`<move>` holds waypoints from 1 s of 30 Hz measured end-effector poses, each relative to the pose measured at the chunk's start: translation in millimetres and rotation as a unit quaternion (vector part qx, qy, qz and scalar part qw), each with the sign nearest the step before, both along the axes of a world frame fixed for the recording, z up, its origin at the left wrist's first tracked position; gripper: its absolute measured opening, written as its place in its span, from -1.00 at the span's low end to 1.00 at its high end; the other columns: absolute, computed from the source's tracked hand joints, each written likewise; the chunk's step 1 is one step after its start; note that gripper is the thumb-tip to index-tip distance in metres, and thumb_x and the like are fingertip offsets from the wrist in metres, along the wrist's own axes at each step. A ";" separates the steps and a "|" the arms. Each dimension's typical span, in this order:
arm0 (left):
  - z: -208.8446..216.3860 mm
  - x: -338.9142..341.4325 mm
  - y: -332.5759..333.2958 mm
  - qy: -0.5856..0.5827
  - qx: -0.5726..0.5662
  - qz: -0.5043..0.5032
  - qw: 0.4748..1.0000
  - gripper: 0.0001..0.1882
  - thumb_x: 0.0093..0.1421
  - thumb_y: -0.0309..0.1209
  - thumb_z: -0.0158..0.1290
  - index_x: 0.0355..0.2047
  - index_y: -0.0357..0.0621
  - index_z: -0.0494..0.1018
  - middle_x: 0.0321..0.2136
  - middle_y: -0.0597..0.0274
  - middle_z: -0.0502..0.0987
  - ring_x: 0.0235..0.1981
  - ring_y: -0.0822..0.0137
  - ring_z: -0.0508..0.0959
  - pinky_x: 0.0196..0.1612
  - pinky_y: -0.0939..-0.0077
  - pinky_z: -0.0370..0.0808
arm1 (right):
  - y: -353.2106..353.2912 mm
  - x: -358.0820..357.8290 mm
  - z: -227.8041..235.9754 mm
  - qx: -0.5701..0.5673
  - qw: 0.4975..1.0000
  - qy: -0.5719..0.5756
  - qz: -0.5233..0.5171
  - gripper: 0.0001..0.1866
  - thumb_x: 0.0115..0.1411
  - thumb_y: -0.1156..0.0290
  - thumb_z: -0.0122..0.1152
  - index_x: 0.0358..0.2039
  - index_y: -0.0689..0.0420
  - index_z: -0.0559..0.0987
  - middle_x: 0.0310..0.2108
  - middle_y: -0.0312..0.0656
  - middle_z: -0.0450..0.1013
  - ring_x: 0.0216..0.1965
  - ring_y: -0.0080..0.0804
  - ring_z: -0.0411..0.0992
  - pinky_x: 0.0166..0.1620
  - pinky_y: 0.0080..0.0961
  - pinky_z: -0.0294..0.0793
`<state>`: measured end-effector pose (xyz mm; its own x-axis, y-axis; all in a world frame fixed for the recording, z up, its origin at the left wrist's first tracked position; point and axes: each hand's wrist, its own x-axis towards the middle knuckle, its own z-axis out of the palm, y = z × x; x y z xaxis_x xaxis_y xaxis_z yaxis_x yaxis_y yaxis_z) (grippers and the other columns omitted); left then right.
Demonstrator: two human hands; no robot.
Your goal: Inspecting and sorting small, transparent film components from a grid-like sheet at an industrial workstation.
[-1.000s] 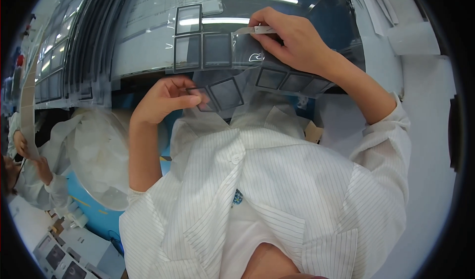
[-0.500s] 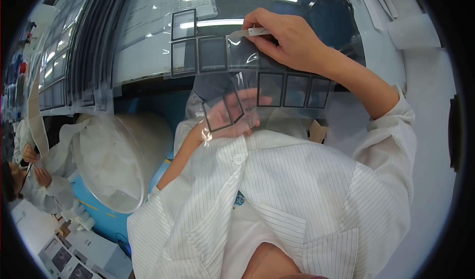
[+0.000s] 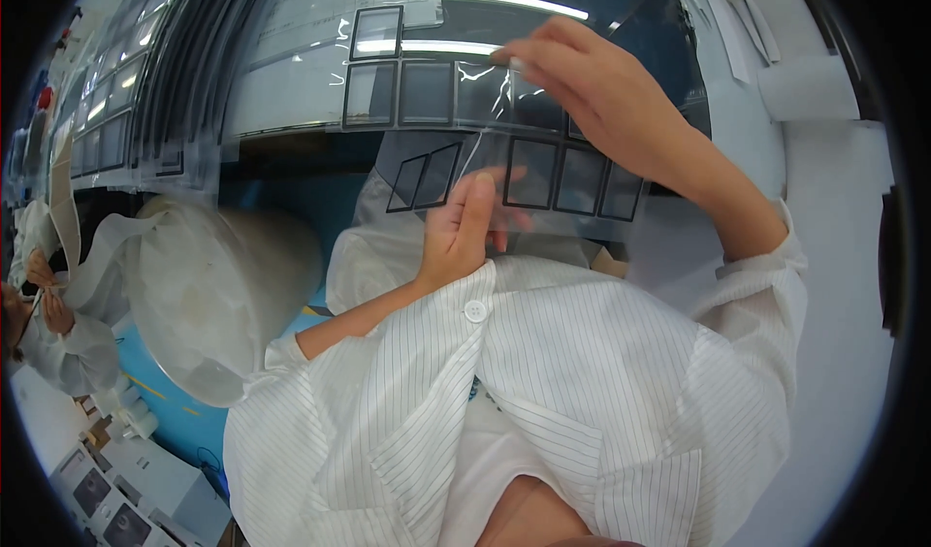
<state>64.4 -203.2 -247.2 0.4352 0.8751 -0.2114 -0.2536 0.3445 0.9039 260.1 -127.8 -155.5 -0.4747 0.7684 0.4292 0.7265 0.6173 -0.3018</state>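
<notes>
**Clear film (image 3: 475,99) at the front edge of the desk (image 3: 543,31), between my two hands**

Head view. The film, set with black-framed panels (image 3: 427,94), lies partly on the dark, glossy desk and hangs partly over its front edge, in front of my body. Its long axis runs from left to right, along that edge. My left hand (image 3: 452,241) is narrow: the thumb rests on the near face of the hanging part, with fingers showing through the clear material behind it, so that the film is pinched between them. To the left of this pinch, two panels (image 3: 438,176) stand tilted; to its right, three more (image 3: 580,180) hang in a row, nearly upright.

My right hand (image 3: 621,115) is over the desk, above and to the right of the left one, its fingertips drawn close together near the upper border of the film. Blur obscures them; I cannot tell whether they hold anything. The governing relation is diagonal: a bright slanting line in the film descends from below my right fingertips towards my left thumb. My left hand is the nearer to the hanging part, touching it; my right is the nearer to the part on the desk.

At the left stand a pale bin (image 3: 208,285) and, beyond it, a co-worker's hands (image 3: 47,290). Stacked framed sheets (image 3: 116,96) occupy the upper left.
</notes>
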 end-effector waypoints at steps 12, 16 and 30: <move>6.8 0.9 6.0 -0.009 -0.003 -0.002 1.000 -0.51 0.44 -0.05 -0.39 -0.03 -0.24 0.30 -0.63 0.16 0.51 -0.71 0.57 0.32 -0.60 0.73 0.24 | -29.4 -6.7 19.1 -0.067 0.995 -0.052 0.048 -0.80 0.05 0.61 0.29 -0.27 0.16 0.61 -0.45 -0.23 0.40 -0.49 -0.40 0.45 -0.46 -0.57 0.43; 3.1 0.5 5.4 -0.020 -0.001 0.006 1.000 -0.55 0.45 -0.08 -0.38 -0.09 -0.23 0.31 -0.63 0.16 0.52 -0.73 0.58 0.31 -0.62 0.74 0.23 | -28.1 -9.6 18.7 -0.073 0.994 -0.057 0.052 -0.81 0.03 0.61 0.30 -0.29 0.17 0.61 -0.46 -0.24 0.41 -0.49 -0.40 0.45 -0.46 -0.56 0.43; 3.1 -0.4 3.7 0.009 0.039 0.018 0.999 -0.54 0.45 -0.09 -0.38 -0.09 -0.23 0.34 -0.66 0.21 0.50 -0.74 0.59 0.32 -0.63 0.73 0.24 | -20.3 -21.7 26.6 -0.091 0.986 -0.125 0.060 -0.83 0.02 0.56 0.30 -0.32 0.18 0.61 -0.47 -0.23 0.40 -0.51 -0.35 0.45 -0.46 -0.51 0.42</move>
<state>64.0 -199.6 -244.1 0.3991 0.9047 -0.1494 -0.2482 0.2634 0.9322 238.4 -148.1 -129.0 -0.6409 0.7534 0.1473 0.7167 0.6560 -0.2366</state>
